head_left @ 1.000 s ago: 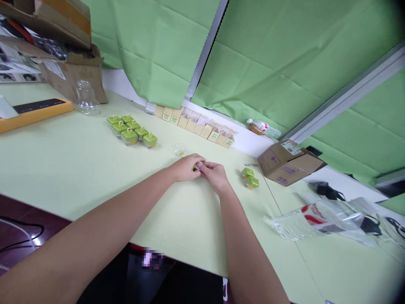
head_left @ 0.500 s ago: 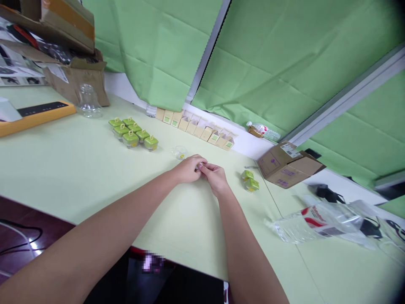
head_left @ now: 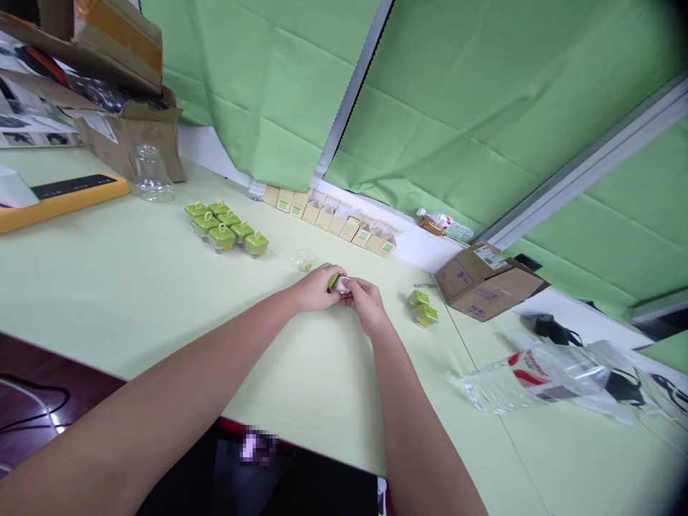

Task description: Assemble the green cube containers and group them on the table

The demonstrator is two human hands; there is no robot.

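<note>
My left hand (head_left: pixel 317 288) is closed around a small green lid (head_left: pixel 333 282), tilted on its side above the middle of the table. Against the lid's underside sits a small white piece (head_left: pixel 342 285), pinched by the fingers of my right hand (head_left: pixel 365 299). Both hands meet there, and the fingers hide parts of both items. Just beyond them a small clear cup (head_left: pixel 305 259) with a yellow mark rests on the table. Several small clear containers with green lids (head_left: pixel 222 233) stand grouped to the left, and two more green-lidded containers (head_left: pixel 423 308) lie right of my hands.
A row of small tan cartons (head_left: pixel 336 217) lines the table's back edge. A cardboard box (head_left: pixel 489 279) and a wrapped pack of plastic bottles (head_left: pixel 537 376) lie to the right. At left are a clear bottle-shaped container (head_left: pixel 150 172), an orange-edged device (head_left: pixel 69 201) and an open carton (head_left: pixel 129 136).
The green lid and white piece, mostly covered by my fingers before, now show between my hands. My hands have stayed in nearly the same place; the other objects keep their positions.
</note>
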